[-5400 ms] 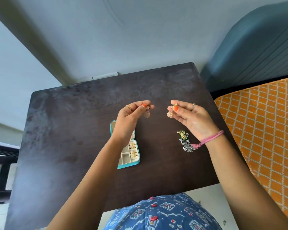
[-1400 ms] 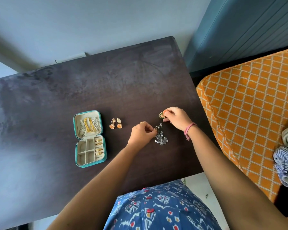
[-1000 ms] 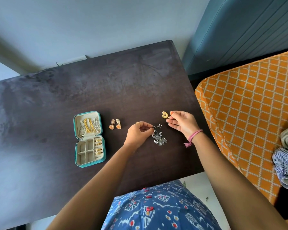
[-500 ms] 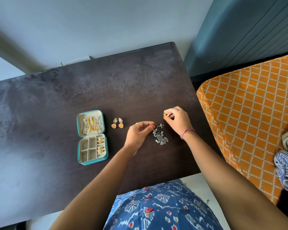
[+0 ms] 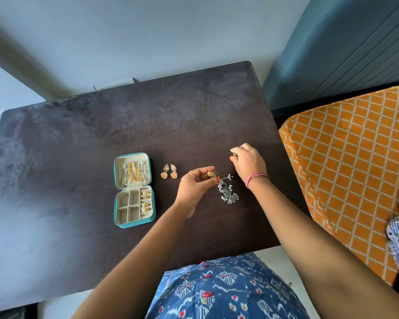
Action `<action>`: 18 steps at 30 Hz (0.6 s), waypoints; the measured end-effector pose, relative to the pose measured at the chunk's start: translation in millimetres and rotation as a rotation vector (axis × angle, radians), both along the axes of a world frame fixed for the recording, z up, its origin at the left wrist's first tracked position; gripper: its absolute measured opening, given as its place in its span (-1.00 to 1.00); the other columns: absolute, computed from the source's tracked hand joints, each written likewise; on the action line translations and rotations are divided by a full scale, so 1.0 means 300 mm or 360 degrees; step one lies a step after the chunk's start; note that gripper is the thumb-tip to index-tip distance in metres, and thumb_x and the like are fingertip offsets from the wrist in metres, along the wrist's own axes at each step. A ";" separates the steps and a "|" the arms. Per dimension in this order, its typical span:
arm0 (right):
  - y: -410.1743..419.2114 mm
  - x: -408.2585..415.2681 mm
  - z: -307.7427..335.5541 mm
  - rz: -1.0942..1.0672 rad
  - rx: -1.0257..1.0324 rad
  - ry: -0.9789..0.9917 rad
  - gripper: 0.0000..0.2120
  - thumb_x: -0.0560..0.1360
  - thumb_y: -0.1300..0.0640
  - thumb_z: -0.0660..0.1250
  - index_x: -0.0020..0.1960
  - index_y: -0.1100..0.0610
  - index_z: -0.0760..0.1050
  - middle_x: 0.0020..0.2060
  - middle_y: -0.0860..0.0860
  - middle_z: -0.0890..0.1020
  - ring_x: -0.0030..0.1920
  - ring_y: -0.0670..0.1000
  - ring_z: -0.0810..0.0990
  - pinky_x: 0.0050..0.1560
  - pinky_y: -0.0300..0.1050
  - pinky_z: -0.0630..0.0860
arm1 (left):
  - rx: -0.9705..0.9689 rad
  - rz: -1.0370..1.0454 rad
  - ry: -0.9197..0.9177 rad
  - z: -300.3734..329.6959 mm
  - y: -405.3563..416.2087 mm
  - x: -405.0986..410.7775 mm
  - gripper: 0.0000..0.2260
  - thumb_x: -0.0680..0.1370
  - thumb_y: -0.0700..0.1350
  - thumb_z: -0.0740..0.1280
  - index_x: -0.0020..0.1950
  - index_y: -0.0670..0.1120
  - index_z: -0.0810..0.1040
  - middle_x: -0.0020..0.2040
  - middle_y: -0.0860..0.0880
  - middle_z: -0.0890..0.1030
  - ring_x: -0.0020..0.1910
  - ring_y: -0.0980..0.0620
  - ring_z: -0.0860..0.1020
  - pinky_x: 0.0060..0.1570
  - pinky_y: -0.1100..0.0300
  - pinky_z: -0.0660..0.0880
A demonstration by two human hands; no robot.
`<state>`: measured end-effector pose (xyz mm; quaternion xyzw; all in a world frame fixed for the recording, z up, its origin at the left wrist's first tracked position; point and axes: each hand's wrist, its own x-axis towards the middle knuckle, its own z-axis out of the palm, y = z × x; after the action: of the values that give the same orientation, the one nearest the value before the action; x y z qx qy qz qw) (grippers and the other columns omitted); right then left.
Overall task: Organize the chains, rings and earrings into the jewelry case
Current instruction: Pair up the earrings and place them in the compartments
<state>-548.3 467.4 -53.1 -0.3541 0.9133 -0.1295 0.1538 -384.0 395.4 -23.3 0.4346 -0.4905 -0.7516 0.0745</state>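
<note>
— While the teal jewelry case (image 5: 134, 189) lies open on the dark desk (image 5: 78, 139), both hands are busy off to its right. Talk me through the left one.

— Left hand (image 5: 193, 187) is up over the desk, thumb and forefinger in a pinching grip on a small gold and green earring (image 5: 212, 174). Orange nail right at the tip. Just beyond those fingertips sits a tangle of silver earrings (image 5: 228, 191), flat on the desk.

— And the right?

— Right hand (image 5: 248, 164) is farther back, knuckles to the camera, fingers curled down. Something small and gold (image 5: 234, 154) peeks out by the fingertips; it looks pinched there, though the piece is too tiny to name. Pink band (image 5: 256, 178) on that wrist.

— What about the case itself?

— Lid half holds chains (image 5: 134, 173), gold and silver, bunched together. Lower half is split into compartments, and the right-hand column carries a row of gold rings (image 5: 146, 201). The other compartments show only pale lining.

— Anything between case and hands?

— A pair of orange drop earrings (image 5: 169, 171), side by side on the desk, just right of the lid and apart from the left hand.

— Surroundings?

— Orange patterned cushion (image 5: 355, 162) to the right, blue printed clothing (image 5: 221, 293) at the bottom edge.
</note>
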 end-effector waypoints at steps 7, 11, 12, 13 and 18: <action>0.020 -0.012 0.007 0.0062 0.0187 0.0220 -0.65 0.57 0.26 0.12 0.27 0.05 0.49 0.12 0.07 0.53 0.13 0.13 0.49 -0.01 0.03 0.42 | 0.0126 -0.0125 0.0036 0.019 -0.010 0.011 -0.67 0.48 -0.36 0.39 0.18 -0.07 0.58 -0.06 -0.02 0.65 -0.02 0.06 0.61 0.14 0.17 0.51; 0.049 -0.012 0.007 0.0020 0.0193 0.0196 -0.68 0.53 0.22 0.18 0.22 0.02 0.54 0.09 0.06 0.54 0.10 0.13 0.49 0.01 0.04 0.41 | 0.0124 -0.0123 0.0049 0.039 -0.022 0.016 -0.81 0.55 -0.22 0.36 0.13 -0.02 0.59 -0.05 0.02 0.65 0.00 0.13 0.61 0.17 0.21 0.49; 0.056 -0.013 0.007 -0.0018 0.0162 0.0131 -0.71 0.52 0.20 0.19 0.18 0.02 0.56 0.08 0.06 0.55 0.10 0.13 0.49 0.03 0.03 0.41 | 0.0056 -0.0130 0.0049 0.044 -0.026 0.017 -0.82 0.55 -0.20 0.36 0.13 -0.03 0.59 -0.04 0.02 0.65 -0.01 0.14 0.61 0.16 0.22 0.49; 0.063 -0.013 0.008 -0.0070 0.0090 0.0026 -0.73 0.51 0.19 0.21 0.13 0.03 0.58 0.08 0.05 0.56 0.10 0.13 0.51 0.06 0.03 0.43 | -0.0023 -0.0134 0.0046 0.051 -0.030 0.018 -0.82 0.54 -0.19 0.38 0.13 -0.03 0.60 -0.05 0.02 0.66 -0.03 0.15 0.61 0.13 0.24 0.50; 0.088 0.010 0.050 -0.0436 -0.0586 -0.0690 -0.84 0.48 0.24 0.32 -0.01 0.07 0.62 -0.10 -0.01 0.65 -0.12 -0.04 0.60 -0.06 -0.30 0.45 | -0.0305 -0.0136 0.0134 0.103 -0.049 0.020 -0.85 0.54 -0.17 0.38 0.07 0.04 0.62 -0.15 0.04 0.58 -0.12 0.17 0.52 -0.04 0.36 0.45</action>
<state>-545.3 493.8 -38.0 -0.2137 0.8597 -0.3847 0.2594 -377.9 380.8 7.6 0.3722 -0.5747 -0.7213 0.1042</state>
